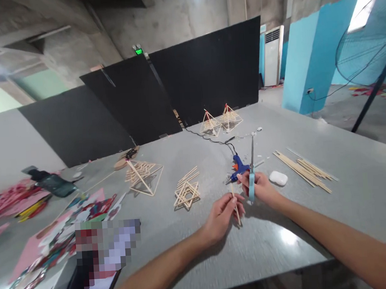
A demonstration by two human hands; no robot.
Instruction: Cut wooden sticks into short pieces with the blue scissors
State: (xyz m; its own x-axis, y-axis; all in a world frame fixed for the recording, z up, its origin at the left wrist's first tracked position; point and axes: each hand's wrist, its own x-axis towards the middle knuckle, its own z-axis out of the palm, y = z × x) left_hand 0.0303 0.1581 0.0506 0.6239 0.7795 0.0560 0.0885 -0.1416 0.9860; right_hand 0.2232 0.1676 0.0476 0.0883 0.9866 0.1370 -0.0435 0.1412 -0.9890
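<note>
Pinched in my left hand point(223, 212) is a short wooden stick point(237, 216), its lower end pointing toward me. My right hand point(259, 186) grips scissors with light blue handles point(251, 185), and their blades point up and away. Just beyond the hands lies a blue glue gun point(239, 168) with a black cord. To the left, small sticks form a star-shaped stack point(187, 195), with several loose short sticks point(188, 175) behind it. A pyramid frame of sticks point(144, 176) stands farther left.
Two stick pyramids point(210, 124) stand at the back of the grey table point(284, 239). Long sticks point(304, 170) and a white case point(278, 178) lie right. Left are a phone point(105, 280), coloured scraps point(64, 231) and a dark bottle point(53, 182).
</note>
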